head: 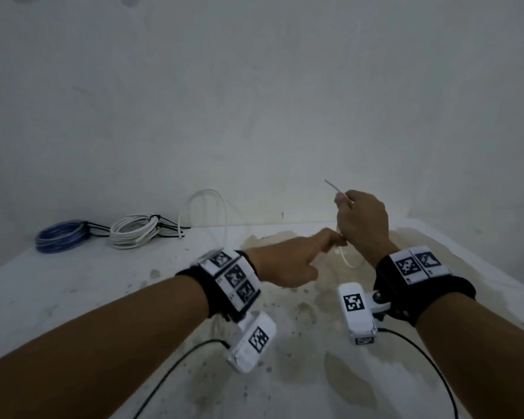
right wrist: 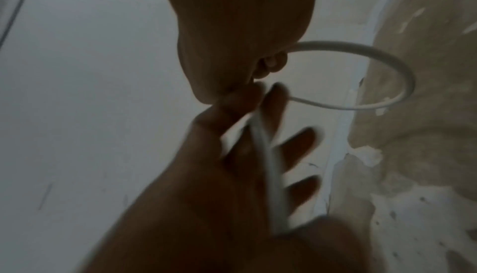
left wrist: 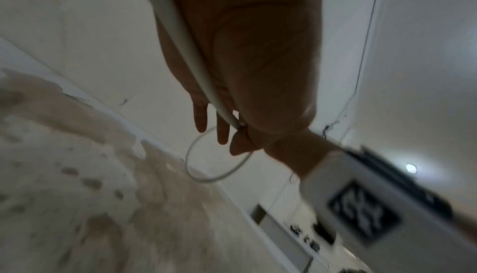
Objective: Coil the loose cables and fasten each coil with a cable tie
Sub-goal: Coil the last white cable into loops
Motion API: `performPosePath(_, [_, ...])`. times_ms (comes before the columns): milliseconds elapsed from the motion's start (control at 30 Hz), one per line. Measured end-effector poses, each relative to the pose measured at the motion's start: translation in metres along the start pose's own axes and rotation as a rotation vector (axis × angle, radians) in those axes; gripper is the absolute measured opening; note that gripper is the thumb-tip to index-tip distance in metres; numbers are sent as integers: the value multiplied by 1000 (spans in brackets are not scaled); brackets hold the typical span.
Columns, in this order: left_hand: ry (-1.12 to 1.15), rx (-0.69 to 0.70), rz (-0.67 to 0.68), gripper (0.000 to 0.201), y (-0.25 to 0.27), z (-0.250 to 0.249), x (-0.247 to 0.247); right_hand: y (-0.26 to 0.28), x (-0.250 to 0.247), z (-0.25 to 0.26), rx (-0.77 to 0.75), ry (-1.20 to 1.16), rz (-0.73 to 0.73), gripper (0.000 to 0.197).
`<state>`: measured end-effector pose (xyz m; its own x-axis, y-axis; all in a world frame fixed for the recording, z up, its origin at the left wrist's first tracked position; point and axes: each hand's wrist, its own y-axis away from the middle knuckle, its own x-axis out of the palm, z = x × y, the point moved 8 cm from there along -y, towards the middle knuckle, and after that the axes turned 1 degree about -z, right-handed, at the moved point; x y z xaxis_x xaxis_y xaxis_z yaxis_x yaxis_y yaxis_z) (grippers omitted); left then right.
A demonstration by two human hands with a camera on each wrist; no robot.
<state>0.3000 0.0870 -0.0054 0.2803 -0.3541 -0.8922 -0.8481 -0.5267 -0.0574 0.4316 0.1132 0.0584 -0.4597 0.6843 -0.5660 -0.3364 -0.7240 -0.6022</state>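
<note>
Head view, done: I see a blue coil (head: 61, 236) and a white coil (head: 135, 231) on the desk (head: 73, 285), both left of my hands and bound with dark ties.
Head view, in hand: my right hand (head: 362, 220) pinches the tail of a white cable tie (head: 342, 252); my left hand (head: 288, 261) pinches its loop.
Left wrist: the loop hangs open just past my fingers (left wrist: 223, 130), and I see nothing inside it.
Right wrist: both hands are clamped on the tie, blurred.
Left to do: I reckon the loose white cable (head: 203, 207) behind the white coil.

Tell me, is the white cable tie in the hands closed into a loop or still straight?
Looped. The white cable tie curves into a ring below the right hand and left hand, its tail sticking up. Whether it is locked, cannot tell.
</note>
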Motion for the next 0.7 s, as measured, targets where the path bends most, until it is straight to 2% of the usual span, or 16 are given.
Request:
performPosePath(67, [-85,32,-24,72,-7,-16,25,-1,-3,20,-108,-27,20,40])
performPosePath(133, [-213,37,-40,65,-10,-29,49,-2,-20,33,-169,-29,-28,40])
performPosePath(200, [-451,61,96,37,-8,-42,79,-5,-42,39,-198,39,-103,39])
performPosePath(267, [-549,108,157,28,-8,-46,97,-8,-58,37,-220,182,-106,38])
performPosePath(333, [-459,173,95,35,-10,-49,97,-12,-57,27,-210,303,13,41])
performPosePath(433, [-470,203,12,26,-7,-37,85,-6,-44,14,-159,329,206,43])
performPosePath(500, [-485,137,-76,26,2,-22,62,11,-22,23,-196,303,384,51])
performPosePath(600, [-464,2,-337,25,27,2,4,50,24,34,-172,133,777,63])
performPosePath(633, [-473,-44,-387,25,36,11,-12,59,35,35,-144,93,857,65])
performPosePath(700, [-564,-119,-400,29,52,21,-34,70,49,41,-138,49,947,59])
